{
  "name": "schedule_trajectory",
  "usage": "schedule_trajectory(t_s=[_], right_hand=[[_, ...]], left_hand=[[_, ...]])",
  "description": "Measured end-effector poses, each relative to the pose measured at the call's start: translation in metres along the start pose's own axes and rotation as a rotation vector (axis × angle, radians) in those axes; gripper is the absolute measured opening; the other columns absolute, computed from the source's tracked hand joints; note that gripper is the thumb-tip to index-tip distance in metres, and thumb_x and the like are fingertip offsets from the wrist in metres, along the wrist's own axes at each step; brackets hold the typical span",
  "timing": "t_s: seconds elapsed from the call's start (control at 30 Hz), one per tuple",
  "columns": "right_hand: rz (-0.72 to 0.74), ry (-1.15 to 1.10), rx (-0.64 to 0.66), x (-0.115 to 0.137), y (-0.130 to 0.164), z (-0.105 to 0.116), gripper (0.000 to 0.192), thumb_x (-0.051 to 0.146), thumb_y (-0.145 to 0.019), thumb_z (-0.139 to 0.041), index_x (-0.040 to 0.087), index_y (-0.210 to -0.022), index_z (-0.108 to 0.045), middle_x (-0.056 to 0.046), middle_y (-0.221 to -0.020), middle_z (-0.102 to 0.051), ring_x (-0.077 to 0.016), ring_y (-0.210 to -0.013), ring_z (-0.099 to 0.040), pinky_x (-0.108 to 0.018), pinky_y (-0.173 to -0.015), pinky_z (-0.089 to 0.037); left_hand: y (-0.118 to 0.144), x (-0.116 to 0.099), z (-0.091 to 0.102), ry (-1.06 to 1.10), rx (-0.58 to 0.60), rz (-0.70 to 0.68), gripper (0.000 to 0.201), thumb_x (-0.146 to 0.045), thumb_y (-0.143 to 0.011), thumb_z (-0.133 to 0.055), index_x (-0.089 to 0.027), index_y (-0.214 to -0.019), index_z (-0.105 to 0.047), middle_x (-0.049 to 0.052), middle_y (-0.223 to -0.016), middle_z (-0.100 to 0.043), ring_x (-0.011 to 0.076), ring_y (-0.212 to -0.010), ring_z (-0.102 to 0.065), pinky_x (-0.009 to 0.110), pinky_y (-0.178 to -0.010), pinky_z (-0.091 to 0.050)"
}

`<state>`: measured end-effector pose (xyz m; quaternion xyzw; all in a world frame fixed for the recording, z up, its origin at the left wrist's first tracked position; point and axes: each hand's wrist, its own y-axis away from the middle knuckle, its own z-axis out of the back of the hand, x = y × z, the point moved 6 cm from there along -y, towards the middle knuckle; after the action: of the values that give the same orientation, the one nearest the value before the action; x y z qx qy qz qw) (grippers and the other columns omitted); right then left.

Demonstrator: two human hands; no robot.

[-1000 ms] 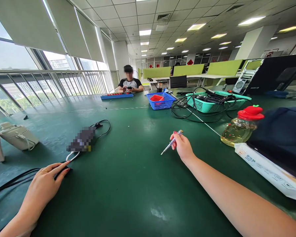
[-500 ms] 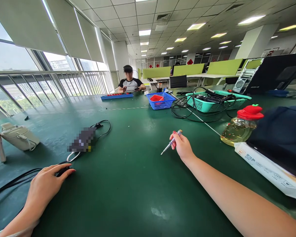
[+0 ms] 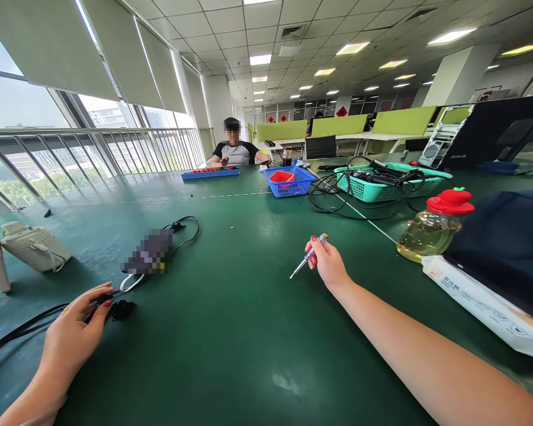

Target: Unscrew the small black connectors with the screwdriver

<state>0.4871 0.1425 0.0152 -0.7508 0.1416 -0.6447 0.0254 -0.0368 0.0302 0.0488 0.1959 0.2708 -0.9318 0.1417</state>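
Observation:
My right hand is stretched out over the green table and holds a thin test-pen screwdriver, tip pointing down-left, just above the surface. My left hand lies at the near left, its fingertips on a black cable beside the cable's black plug end. A blurred dark device with a white loop and a thin black cord lies just beyond that hand.
A cream bag sits far left. A blue basket, a teal basket of cables, a red-capped bottle, a dark bag and a white packet stand to the right. A person sits at the far end.
My left hand has drawn back to the left off the black plug end, which now lies uncovered; its fingers curl onto the cable. The right hand has stayed put.

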Motion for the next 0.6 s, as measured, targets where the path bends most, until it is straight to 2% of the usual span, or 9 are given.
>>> schedule_trajectory(t_s=[0.1,0.23,0.33,0.47,0.6], right_hand=[[0.000,0.000,0.002,0.001,0.000,0.000,0.057,0.076,-0.070,-0.064,0.020,-0.064,-0.055,0.006,-0.044,-0.040,-0.0089,-0.040,-0.042,-0.023,-0.042,-0.037],[-0.001,0.007,0.006,0.001,0.000,0.000,0.057,0.076,-0.071,-0.063,0.020,-0.064,-0.055,0.006,-0.043,-0.040,-0.0093,-0.040,-0.042,-0.023,-0.042,-0.037],[-0.001,0.012,0.008,0.001,0.000,0.000,0.056,0.075,-0.072,-0.063,0.020,-0.064,-0.055,0.006,-0.044,-0.041,-0.0094,-0.040,-0.043,-0.023,-0.043,-0.037],[-0.007,0.013,0.000,-0.001,0.000,0.001,0.056,0.075,-0.072,-0.063,0.020,-0.065,-0.056,0.006,-0.044,-0.040,-0.0094,-0.040,-0.043,-0.023,-0.042,-0.037],[-0.007,-0.011,0.006,-0.001,0.000,0.000,0.057,0.076,-0.070,-0.064,0.020,-0.064,-0.055,0.007,-0.043,-0.039,-0.0089,-0.040,-0.041,-0.023,-0.042,-0.037]], left_hand=[[-0.003,0.004,-0.005,0.044,0.044,-0.048,0.051,-0.039,-0.076,-0.044,-0.019,-0.120,-0.060,0.008,-0.110,-0.073,0.0213,-0.090,-0.070,0.028,-0.075,-0.054],[-0.004,0.002,-0.004,-0.099,0.032,-0.107,0.047,-0.035,-0.080,-0.039,-0.021,-0.118,-0.064,0.005,-0.108,-0.074,0.0210,-0.091,-0.070,0.029,-0.079,-0.054],[-0.004,0.004,-0.007,-0.158,0.069,-0.145,0.048,-0.037,-0.083,-0.036,-0.023,-0.118,-0.066,0.004,-0.115,-0.072,0.0224,-0.099,-0.069,0.032,-0.083,-0.054],[-0.004,0.012,-0.018,-0.175,0.178,-0.234,0.050,-0.035,-0.082,-0.033,-0.024,-0.114,-0.070,0.002,-0.125,-0.068,0.0230,-0.112,-0.065,0.037,-0.098,-0.051],[-0.004,0.019,-0.024,-0.246,0.212,-0.284,0.054,-0.034,-0.083,-0.029,-0.026,-0.116,-0.070,0.000,-0.129,-0.066,0.0217,-0.111,-0.066,0.036,-0.099,-0.052]])
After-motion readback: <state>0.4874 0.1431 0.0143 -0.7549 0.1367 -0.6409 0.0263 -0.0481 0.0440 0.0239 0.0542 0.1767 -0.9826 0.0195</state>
